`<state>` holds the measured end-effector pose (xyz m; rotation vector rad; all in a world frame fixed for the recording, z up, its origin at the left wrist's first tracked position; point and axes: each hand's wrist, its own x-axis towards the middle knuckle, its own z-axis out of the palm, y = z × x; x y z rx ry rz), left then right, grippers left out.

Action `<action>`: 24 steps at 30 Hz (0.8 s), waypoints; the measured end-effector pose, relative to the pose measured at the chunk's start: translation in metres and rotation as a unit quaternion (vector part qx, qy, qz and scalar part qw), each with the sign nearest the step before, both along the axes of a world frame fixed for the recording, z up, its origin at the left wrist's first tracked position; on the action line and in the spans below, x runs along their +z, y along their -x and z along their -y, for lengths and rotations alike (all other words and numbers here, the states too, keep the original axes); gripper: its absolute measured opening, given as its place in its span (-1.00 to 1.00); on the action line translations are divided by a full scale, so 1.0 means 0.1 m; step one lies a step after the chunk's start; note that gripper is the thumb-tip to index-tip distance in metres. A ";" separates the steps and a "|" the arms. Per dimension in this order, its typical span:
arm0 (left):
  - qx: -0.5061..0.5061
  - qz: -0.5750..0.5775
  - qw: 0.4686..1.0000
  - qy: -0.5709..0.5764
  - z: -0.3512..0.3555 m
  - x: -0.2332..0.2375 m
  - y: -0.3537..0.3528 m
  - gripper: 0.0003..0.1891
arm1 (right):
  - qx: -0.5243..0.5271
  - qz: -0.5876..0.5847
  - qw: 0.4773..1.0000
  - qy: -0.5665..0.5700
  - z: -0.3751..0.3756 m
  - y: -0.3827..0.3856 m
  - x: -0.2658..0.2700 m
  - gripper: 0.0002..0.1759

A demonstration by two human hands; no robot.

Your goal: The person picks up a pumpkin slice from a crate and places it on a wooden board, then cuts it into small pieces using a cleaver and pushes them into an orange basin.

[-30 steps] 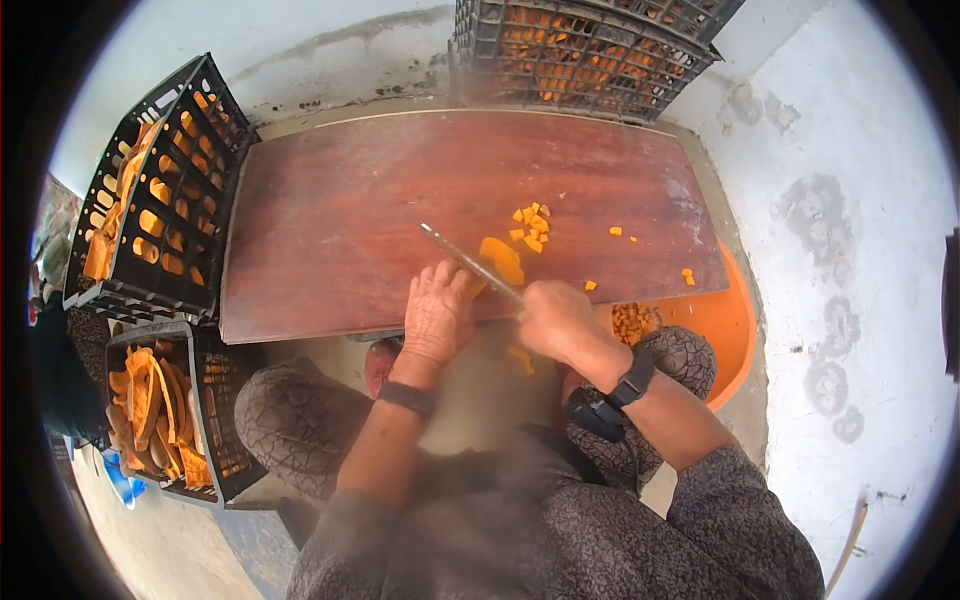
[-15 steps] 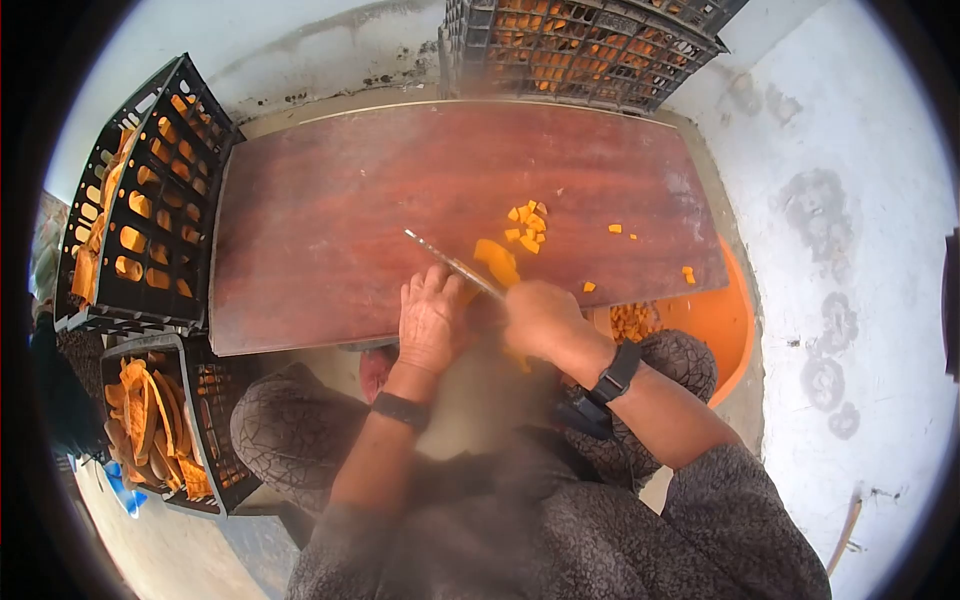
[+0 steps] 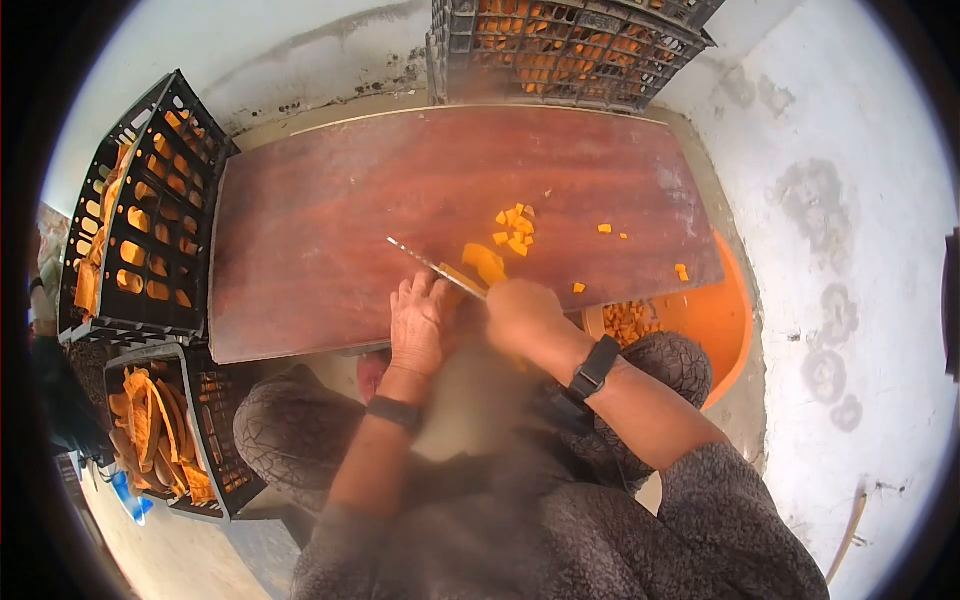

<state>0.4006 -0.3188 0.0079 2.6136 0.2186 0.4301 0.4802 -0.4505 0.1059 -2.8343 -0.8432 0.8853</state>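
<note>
My right hand (image 3: 523,315) is wrapped round the handle of a knife (image 3: 435,266), whose blade points to the far left over the near edge of the brown board. My left hand (image 3: 418,318) is closed, with curled fingertips beside the blade, on a pumpkin slice mostly hidden under the hand and knife. Just beyond the blade lies a curved orange pumpkin piece (image 3: 484,262). Several small pumpkin chunks (image 3: 516,230) sit in a loose cluster farther back on the board (image 3: 330,220).
Stray chunks (image 3: 604,229) lie toward the board's right. Below that side, an orange tub (image 3: 738,310) holds cut pieces. Black crates of pumpkin stand at the left (image 3: 150,215), lower left (image 3: 200,420) and back (image 3: 560,60). A white wall (image 3: 830,200) bounds the right.
The view has shifted slightly, so the board's contents appear a little to the left. Both hands stay around the knife and slice; the blade has tilted slightly.
</note>
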 end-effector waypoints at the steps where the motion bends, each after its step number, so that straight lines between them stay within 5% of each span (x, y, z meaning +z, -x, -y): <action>1: 0.000 -0.010 1.000 -0.002 0.00 0.01 0.00 -0.60 | 0.004 0.009 1.000 -0.014 0.01 0.00 -0.01 -0.80; 15: 0.004 0.022 1.000 0.020 0.01 -0.04 0.00 -0.64 | -0.003 0.036 0.999 -0.016 -0.18 -0.04 -0.24 -0.76; 18: -0.011 0.022 0.999 0.030 -0.05 -0.13 0.01 -0.63 | -0.016 0.070 0.993 -0.091 -0.12 0.02 -0.31 -0.76; 24: -0.031 0.079 0.996 0.029 -0.09 -0.08 0.06 -0.67 | -0.103 -0.016 0.991 -0.086 -0.05 -0.06 -0.28 -0.82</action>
